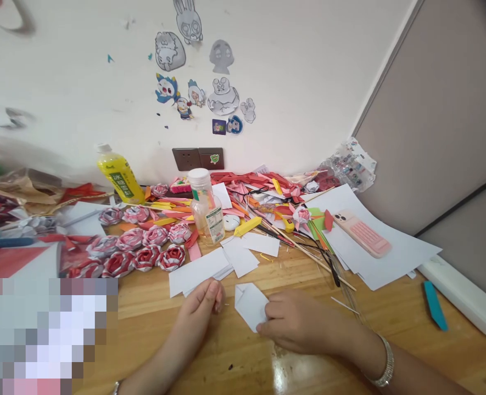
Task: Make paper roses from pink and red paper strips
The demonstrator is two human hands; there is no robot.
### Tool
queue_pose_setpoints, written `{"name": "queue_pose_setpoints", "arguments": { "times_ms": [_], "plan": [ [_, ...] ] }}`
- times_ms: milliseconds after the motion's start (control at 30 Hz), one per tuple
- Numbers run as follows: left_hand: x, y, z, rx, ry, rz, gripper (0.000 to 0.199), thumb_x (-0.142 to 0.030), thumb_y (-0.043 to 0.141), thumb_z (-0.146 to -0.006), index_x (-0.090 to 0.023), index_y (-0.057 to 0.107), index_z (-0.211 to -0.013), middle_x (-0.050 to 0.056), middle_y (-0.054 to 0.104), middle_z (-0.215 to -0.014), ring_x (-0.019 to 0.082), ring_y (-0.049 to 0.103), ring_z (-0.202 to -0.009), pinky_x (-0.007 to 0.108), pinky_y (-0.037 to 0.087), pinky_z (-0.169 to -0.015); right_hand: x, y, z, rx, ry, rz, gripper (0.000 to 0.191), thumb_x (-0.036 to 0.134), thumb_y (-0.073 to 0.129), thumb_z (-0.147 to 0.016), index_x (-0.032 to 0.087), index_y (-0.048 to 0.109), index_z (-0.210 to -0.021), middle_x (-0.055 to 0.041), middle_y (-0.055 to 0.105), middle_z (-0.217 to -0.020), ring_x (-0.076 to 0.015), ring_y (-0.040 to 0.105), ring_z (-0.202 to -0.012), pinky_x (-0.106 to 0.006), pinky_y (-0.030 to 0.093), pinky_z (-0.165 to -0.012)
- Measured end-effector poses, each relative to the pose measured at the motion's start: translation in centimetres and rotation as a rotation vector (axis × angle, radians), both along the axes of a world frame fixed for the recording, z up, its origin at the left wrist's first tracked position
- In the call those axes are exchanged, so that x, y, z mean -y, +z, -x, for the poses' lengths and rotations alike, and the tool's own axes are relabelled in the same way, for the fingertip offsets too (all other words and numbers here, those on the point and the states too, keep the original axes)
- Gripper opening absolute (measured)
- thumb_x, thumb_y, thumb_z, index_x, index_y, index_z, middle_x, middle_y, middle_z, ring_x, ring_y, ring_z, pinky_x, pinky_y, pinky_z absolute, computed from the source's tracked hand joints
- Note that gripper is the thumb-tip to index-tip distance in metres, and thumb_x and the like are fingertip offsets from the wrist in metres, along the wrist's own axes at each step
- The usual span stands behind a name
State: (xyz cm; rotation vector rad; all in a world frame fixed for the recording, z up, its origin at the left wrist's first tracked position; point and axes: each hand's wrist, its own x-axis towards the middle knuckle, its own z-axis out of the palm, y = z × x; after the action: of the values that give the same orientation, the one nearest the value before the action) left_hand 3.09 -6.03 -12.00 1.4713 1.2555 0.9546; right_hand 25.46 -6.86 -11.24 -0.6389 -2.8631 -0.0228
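Note:
A small folded piece of white paper [251, 306], with angled corners at its far end, is in the fingers of my right hand [298, 322], just above the wooden table. To its left is my left hand [205, 299], its fingers curled together; whether anything is inside them is hidden. A gap separates my left hand from the folded paper. Just beyond my hands lie cut white paper strips [201, 270] and a loose white paper piece [241, 257].
Folded paper roses [146, 259] stand in rows at the left. A clear jar [207, 211], a yellow bottle [120, 176] and coloured strips line the wall. At the right, a pink phone [362, 233] rests on white sheets [407, 252], near a teal folded strip [435, 306].

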Motion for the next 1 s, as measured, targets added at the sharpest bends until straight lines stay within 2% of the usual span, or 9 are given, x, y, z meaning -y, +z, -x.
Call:
{"name": "queue_pose_setpoints", "arguments": {
  "times_ms": [100,167,233,400,533,633,733,900,1000],
  "plan": [
    [-0.4,0.2,0.6,-0.210,-0.021,-0.173,0.031,-0.046,0.042,-0.085,-0.020,0.053,-0.072,0.002,0.053,-0.071,0.019,0.047,-0.072,0.033,0.038,-0.071,-0.3,0.7,-0.5,-0.023,0.026,0.097,0.019,0.015,0.051,-0.083,0.025,0.066,-0.090,-0.0005,0.058,-0.067,-0.0144,0.048,-0.063,-0.027,0.027,-0.054],
    [-0.6,0.1,0.7,-0.439,-0.105,-0.325,0.022,-0.039,0.047,-0.084,-0.021,0.059,-0.084,0.005,0.059,-0.085,0.023,0.050,-0.083,0.037,0.038,-0.077,-0.5,1.1,-0.8,-0.043,0.003,0.145,0.020,0.014,0.051,-0.082,0.025,0.067,-0.089,-0.0013,0.060,-0.071,-0.0146,0.049,-0.067,-0.026,0.029,-0.056],
    [-0.6,-0.3,0.7,-0.607,-0.187,-0.422,0.016,-0.033,0.050,-0.083,-0.021,0.061,-0.085,0.006,0.060,-0.091,0.024,0.051,-0.086,0.038,0.038,-0.077,-0.7,1.3,-0.8,-0.062,-0.045,0.196,0.017,0.013,0.051,-0.082,0.022,0.066,-0.086,-0.0027,0.062,-0.077,-0.0150,0.051,-0.071,-0.026,0.033,-0.060],
    [-0.4,-1.0,0.3,-0.660,-0.181,-0.513,0.014,-0.027,0.049,-0.083,-0.019,0.054,-0.071,0.005,0.059,-0.078,0.022,0.051,-0.077,0.034,0.041,-0.070,-0.9,1.2,-0.4,-0.187,-0.353,0.395,0.007,0.019,0.058,-0.080,0.015,0.060,-0.085,-0.0051,0.062,-0.081,-0.0177,0.053,-0.076,-0.027,0.038,-0.067],
    [0.0,-0.7,0.0,-0.623,-0.153,-0.408,0.016,-0.026,0.046,-0.085,-0.020,0.052,-0.071,0.004,0.059,-0.073,0.020,0.052,-0.070,0.031,0.041,-0.065,-0.9,0.5,-0.1,-0.374,-0.551,0.563,0.023,0.021,0.058,-0.080,0.016,0.057,-0.102,-0.0060,0.062,-0.087,-0.0178,0.054,-0.076,-0.027,0.040,-0.068],
    [0.4,-0.2,-0.2,-0.554,-0.137,-0.310,0.016,-0.027,0.046,-0.085,-0.020,0.052,-0.073,0.004,0.059,-0.073,0.019,0.052,-0.071,0.030,0.040,-0.066,-1.0,-0.3,0.0,-0.413,-0.503,0.668,0.020,0.024,0.057,-0.080,0.018,0.061,-0.099,-0.0060,0.064,-0.091,-0.0191,0.055,-0.079,-0.029,0.040,-0.071],
    [0.7,0.0,-0.4,-0.412,-0.152,-0.192,0.016,-0.030,0.046,-0.084,-0.019,0.054,-0.076,0.003,0.059,-0.072,0.019,0.051,-0.071,0.029,0.040,-0.067,-1.2,-0.8,0.2,-0.438,-0.520,0.717,0.015,0.025,0.053,-0.081,0.017,0.063,-0.087,-0.0052,0.064,-0.082,-0.0188,0.055,-0.075,-0.028,0.039,-0.068],
    [0.7,0.0,-0.4,-0.303,-0.206,-0.115,0.019,-0.031,0.046,-0.080,-0.017,0.061,-0.081,0.002,0.060,-0.072,0.016,0.051,-0.067,0.025,0.040,-0.063,-1.4,-1.1,0.4,-0.510,-0.542,0.776,0.024,0.036,0.051,-0.081,0.015,0.063,-0.078,-0.0030,0.059,-0.069,-0.0164,0.051,-0.064,-0.026,0.036,-0.059],
    [0.5,0.0,-0.3,-0.270,-0.191,-0.085,0.022,-0.031,0.047,-0.079,-0.016,0.063,-0.080,0.002,0.060,-0.070,0.015,0.050,-0.064,0.024,0.040,-0.061,-1.4,-1.0,0.2,-0.567,-0.461,0.884,0.032,0.043,0.051,-0.082,0.015,0.064,-0.082,-0.0029,0.059,-0.070,-0.0159,0.052,-0.064,-0.025,0.038,-0.059]
  ]
}}
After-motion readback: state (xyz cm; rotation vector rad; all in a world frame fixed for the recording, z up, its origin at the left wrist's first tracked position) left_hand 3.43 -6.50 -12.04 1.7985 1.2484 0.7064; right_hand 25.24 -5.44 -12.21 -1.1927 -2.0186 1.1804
